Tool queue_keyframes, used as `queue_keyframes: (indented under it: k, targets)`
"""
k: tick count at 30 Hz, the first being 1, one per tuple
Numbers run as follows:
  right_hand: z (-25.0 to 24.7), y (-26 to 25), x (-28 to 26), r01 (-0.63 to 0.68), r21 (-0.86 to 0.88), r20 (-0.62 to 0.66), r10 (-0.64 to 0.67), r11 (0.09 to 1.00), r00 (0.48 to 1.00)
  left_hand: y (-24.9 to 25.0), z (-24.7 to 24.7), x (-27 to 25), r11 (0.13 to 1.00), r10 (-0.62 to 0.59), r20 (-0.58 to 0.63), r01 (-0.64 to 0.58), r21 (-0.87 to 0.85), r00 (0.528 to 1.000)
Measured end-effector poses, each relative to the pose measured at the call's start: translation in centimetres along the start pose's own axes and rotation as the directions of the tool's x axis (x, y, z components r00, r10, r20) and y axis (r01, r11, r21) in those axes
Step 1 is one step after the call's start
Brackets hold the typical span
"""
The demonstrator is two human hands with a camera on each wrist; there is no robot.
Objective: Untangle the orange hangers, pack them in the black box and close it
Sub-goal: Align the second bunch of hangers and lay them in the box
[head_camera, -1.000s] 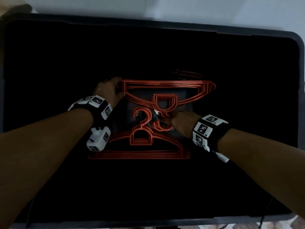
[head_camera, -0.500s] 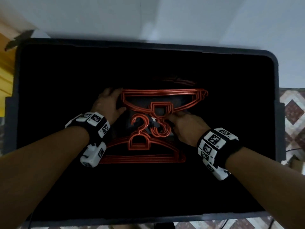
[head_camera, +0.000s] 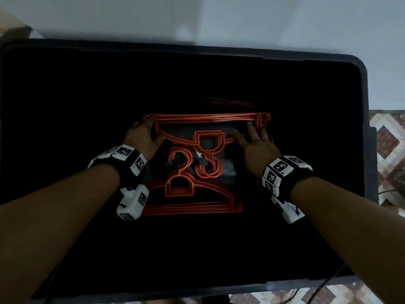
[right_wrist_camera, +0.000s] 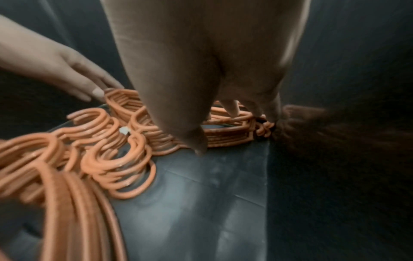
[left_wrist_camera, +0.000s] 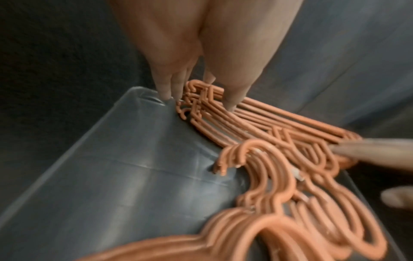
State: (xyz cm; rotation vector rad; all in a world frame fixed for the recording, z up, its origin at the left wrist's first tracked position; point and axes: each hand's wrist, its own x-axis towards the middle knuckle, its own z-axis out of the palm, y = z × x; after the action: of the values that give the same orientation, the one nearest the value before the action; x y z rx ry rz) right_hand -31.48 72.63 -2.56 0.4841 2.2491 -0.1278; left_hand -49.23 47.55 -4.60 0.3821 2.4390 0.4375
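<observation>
The big black box (head_camera: pixel 363 84) lies open, and two flat stacks of orange hangers rest on its floor (left_wrist_camera: pixel 111 176). The far stack (head_camera: pixel 208 119) and the near stack (head_camera: pixel 192 207) point their hooks (head_camera: pixel 197 165) at each other in the middle. My left hand (head_camera: pixel 142 134) is at the far stack's left end, fingers straight, with the fingertips (left_wrist_camera: pixel 165 93) beside the end and the thumb (left_wrist_camera: pixel 231 102) on top. My right hand (head_camera: pixel 256 141) presses spread, straight fingers (right_wrist_camera: pixel 232 109) onto that stack's right end (right_wrist_camera: pixel 234 134). Neither hand lifts anything.
A white wall lies beyond the box's far rim. Patterned floor tiles (head_camera: pixel 388 150) show to the right, and a dark cable (head_camera: pixel 328 284) runs by the near right corner. A small white tag (right_wrist_camera: pixel 124 130) sits among the hooks. The box's dark interior spreads wide around both stacks.
My right hand has left the hooks in the middle and moved out to the far stack's right end. The left hand has stayed at the left end.
</observation>
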Motion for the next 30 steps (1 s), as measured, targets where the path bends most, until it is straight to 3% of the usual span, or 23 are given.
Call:
queue_keyframes:
  k: [3,5,8,11,13,16,22,30]
  targets:
    - [-0.3,0.1,-0.6,-0.016,0.100,-0.086,0.025,0.995,0.996,0.4,-0.4,-0.4,1.000,0.000,-0.025,-0.001,-0.021,1.000]
    - [-0.7,0.4,-1.2,-0.051,0.292,-0.195,0.112,0.955,0.974,0.2,-0.8,-0.6,0.998,-0.014,-0.048,0.012,-0.056,0.999]
    - [-1.9,1.0,-1.1,-0.169,0.650,-0.179,0.365,0.741,0.914,-0.4,-1.1,0.0,0.982,-0.117,-0.062,0.106,-0.155,0.991]
    - [-2.8,1.3,-0.4,-0.241,0.767,-0.060,0.440,0.595,0.896,-1.1,-1.0,1.5,0.876,-0.268,0.082,0.278,-0.393,0.960]
    - [-3.2,1.1,-0.3,-0.246,0.761,-0.034,0.416,0.600,0.909,-1.1,-0.7,2.1,0.757,-0.294,0.181,0.344,-0.555,0.938]
    - [-3.2,0.7,-0.4,-0.256,0.728,-0.013,0.387,0.635,0.922,-1.2,-0.1,2.8,0.705,-0.277,0.183,0.329,-0.628,0.943]
    - [-2.7,0.9,-0.8,-0.224,0.705,-0.045,0.358,0.673,0.933,-1.6,-0.4,2.8,0.710,-0.252,0.182,0.310,-0.632,0.950]
    - [-2.8,1.3,-1.3,-0.222,0.726,-0.035,0.358,0.651,0.933,-2.1,-1.6,1.7,0.812,-0.277,0.098,0.287,-0.508,0.956]
